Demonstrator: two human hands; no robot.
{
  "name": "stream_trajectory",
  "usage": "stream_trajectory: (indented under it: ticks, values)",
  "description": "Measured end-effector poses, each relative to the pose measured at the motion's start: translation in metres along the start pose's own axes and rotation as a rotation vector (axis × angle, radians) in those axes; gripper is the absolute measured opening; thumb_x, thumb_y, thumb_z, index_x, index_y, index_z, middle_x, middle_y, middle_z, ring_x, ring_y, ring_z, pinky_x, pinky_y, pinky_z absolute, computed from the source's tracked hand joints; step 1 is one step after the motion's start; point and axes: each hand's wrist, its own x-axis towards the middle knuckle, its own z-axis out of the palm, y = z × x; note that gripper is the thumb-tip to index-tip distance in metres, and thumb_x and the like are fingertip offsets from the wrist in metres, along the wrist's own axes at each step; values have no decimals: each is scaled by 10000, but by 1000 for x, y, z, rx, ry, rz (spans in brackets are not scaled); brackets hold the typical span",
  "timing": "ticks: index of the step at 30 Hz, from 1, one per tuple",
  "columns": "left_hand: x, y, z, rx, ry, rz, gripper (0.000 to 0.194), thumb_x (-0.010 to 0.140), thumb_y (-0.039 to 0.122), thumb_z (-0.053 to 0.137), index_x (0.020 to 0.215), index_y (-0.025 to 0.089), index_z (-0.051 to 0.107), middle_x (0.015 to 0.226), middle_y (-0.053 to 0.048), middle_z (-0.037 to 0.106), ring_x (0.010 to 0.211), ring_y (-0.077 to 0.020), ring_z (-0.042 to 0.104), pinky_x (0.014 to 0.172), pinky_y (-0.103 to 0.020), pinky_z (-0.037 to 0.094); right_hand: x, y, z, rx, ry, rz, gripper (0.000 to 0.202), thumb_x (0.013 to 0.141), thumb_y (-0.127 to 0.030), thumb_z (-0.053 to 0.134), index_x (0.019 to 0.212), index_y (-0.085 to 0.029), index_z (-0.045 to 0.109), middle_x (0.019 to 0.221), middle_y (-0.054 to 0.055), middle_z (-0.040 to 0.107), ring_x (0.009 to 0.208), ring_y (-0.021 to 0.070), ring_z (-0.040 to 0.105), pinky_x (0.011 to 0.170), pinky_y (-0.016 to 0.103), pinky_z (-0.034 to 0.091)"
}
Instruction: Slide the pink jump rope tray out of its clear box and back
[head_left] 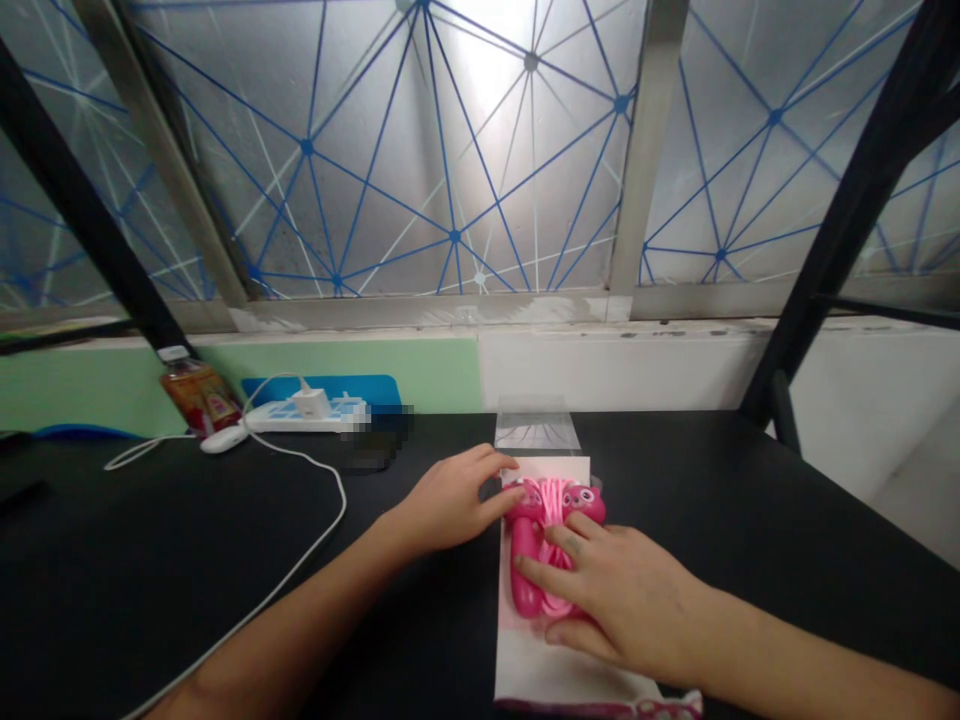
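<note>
A pink skipping rope [527, 575] with animal-head handles and a coiled pale-pink cord lies on a long white and pink card [544, 670]. My right hand [622, 590] rests over the rope, its fingers spread across the right handle and the coil, partly hiding them. At the card's far left corner is my left hand [457, 500]. Its fingers are apart, the thumb touching the left handle's head and the fingertips at the card's edge. Beyond the card's far end sits a clear plastic piece [536, 430]. A pink patterned edge [667, 706] shows at the near end.
On the black table [720, 480], a white cable [341, 500] runs along the left from a power strip [277, 417] with a plugged-in charger [311, 403]. A drink bottle [199, 392] stands tilted in view at the back left. Black frame posts [840, 220] rise at both sides.
</note>
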Motion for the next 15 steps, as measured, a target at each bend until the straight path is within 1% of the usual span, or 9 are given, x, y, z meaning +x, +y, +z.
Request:
stream_trajectory:
  ticks: [2,3,4,6,8,9,12,15]
  values:
    - [5,-7,2,11,113,-25,324,952,392,463,1178,209,605,1145,-90,605,1092,-235,561,956,-355,442,0,2,-3,5,-11,-15,517,920,-548,457,1338,-247,495,1144,137,630,980,335,563,693,419,506]
    - [7,-12,3,9,155,-33,336,949,374,468,1213,203,588,1208,-100,582,1155,-243,530,1006,-375,416,0,2,-6,15,-25,-21,533,913,-553,467,1347,-245,484,1136,132,632,975,334,563,688,415,504]
    - [9,-16,4,0,171,-36,361,942,362,482,1256,204,565,1286,-106,544,1215,-250,495,1049,-392,388,-1,2,-9,29,-40,-30,546,906,-557,476,1351,-242,478,1128,129,634,974,333,561,686,410,500]
    - [12,-24,6,-31,123,-41,411,938,361,489,1319,214,525,1437,-107,432,1326,-262,403,1114,-423,325,-2,1,-14,63,-65,-52,545,898,-564,482,1336,-239,491,1099,124,640,971,328,557,687,401,490]
    - [13,-30,6,-66,65,-47,418,932,376,497,1317,217,526,1487,-104,380,1363,-267,366,1132,-439,300,-3,-1,-18,92,-84,-74,524,903,-569,465,1314,-246,510,1078,117,645,959,320,554,694,399,481]
    - [13,-31,5,-85,51,-47,407,925,380,508,1296,217,538,1493,-104,373,1362,-266,371,1133,-440,300,-4,-2,-19,100,-91,-80,516,908,-570,452,1309,-252,512,1073,113,645,955,319,553,695,400,479]
    - [12,-29,1,-134,55,-27,306,885,366,568,1147,211,591,1474,-105,398,1328,-262,419,1116,-431,326,-4,-4,-22,107,-105,-68,505,918,-572,429,1315,-268,501,1083,104,641,961,323,554,700,412,480]
    - [11,-27,-3,-176,47,-3,200,859,321,593,1022,206,584,1410,-110,475,1295,-258,454,1060,-418,395,-4,-5,-24,110,-113,-54,495,924,-574,417,1300,-263,503,1096,102,636,964,322,559,719,427,486]
